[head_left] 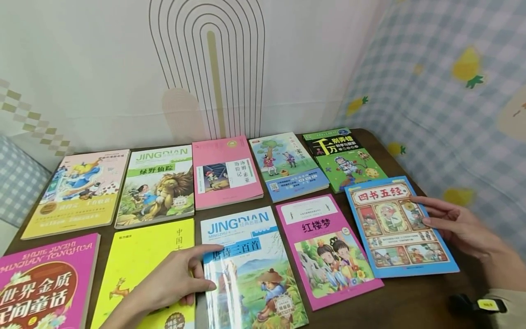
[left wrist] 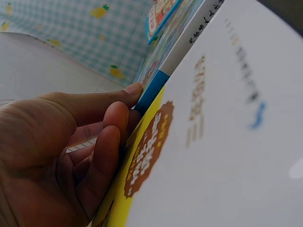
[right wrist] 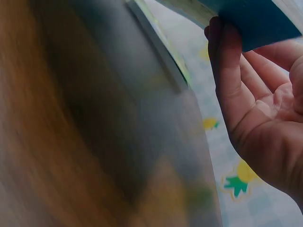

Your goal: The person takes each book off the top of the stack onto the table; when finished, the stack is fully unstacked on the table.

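At the right, my right hand [head_left: 462,226] holds a blue-bordered picture book [head_left: 404,246] by its right side, thumb and a finger showing on the cover. The right wrist view shows my fingers [right wrist: 229,56] against its blue corner, raised over the table. This book overlaps the edge of a magenta book [head_left: 306,281]. My left hand [head_left: 172,278] reaches over a yellow book [head_left: 123,256], its fingertips at the left edge of a JINGDIAN book [head_left: 242,242] with a blue title band. In the left wrist view the thumb [left wrist: 130,91] touches that spine and other fingers bend loosely.
A back row holds several books, among them a pink one [head_left: 222,196] and a green one [head_left: 339,162]. Another magenta book [head_left: 82,256] lies front left. Behind the brown table [head_left: 415,297] hang a white cloth [head_left: 304,59] and a checked cloth [head_left: 431,123].
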Motion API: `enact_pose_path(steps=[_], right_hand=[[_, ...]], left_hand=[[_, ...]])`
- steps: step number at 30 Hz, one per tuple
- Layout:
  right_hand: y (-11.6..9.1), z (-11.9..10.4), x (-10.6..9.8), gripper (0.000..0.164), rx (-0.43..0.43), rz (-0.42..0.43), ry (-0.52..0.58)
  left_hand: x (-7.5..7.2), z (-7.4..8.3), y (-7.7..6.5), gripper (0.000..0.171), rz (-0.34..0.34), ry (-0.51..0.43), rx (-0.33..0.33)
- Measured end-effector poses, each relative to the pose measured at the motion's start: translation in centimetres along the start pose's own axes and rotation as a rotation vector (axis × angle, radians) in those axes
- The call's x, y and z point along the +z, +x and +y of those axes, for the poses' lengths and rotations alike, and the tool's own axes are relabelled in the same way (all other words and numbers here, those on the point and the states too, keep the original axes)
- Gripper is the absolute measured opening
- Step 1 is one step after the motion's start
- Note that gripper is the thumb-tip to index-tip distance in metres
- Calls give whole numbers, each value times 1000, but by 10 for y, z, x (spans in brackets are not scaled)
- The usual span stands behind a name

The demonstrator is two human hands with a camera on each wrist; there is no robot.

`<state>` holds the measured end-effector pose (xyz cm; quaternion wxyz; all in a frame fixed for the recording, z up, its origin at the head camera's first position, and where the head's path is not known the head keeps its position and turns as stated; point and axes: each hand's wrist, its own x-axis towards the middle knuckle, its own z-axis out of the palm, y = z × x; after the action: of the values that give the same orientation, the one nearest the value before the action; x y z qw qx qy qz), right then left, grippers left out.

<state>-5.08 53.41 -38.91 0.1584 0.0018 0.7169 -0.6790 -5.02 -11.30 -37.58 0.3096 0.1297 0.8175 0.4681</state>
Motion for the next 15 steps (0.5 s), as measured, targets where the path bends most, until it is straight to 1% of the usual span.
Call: enact_pose_path(steps=[1, 4, 8, 10, 12, 15], right_hand=[[-1, 1, -3, 60, 5, 0, -13], [-2, 6, -14, 61, -6, -59, -10], [2, 9, -24, 61, 41, -111, -2], [4, 10, -26, 60, 95, -106, -28], [7, 9, -25, 56, 152, -86, -80], [11, 7, -20, 49, 209, -28, -208]], left_hand=[[0, 0, 0, 73, 0, 1, 1], [-1, 0, 0, 73, -3, 2, 4], [-1, 0, 0, 73, -6, -4, 3], [-1, 0, 0, 73, -6, -7, 1], [-1, 0, 0, 74, -5, -8, 0], [-1, -1, -1, 74, -2, -9, 1]])
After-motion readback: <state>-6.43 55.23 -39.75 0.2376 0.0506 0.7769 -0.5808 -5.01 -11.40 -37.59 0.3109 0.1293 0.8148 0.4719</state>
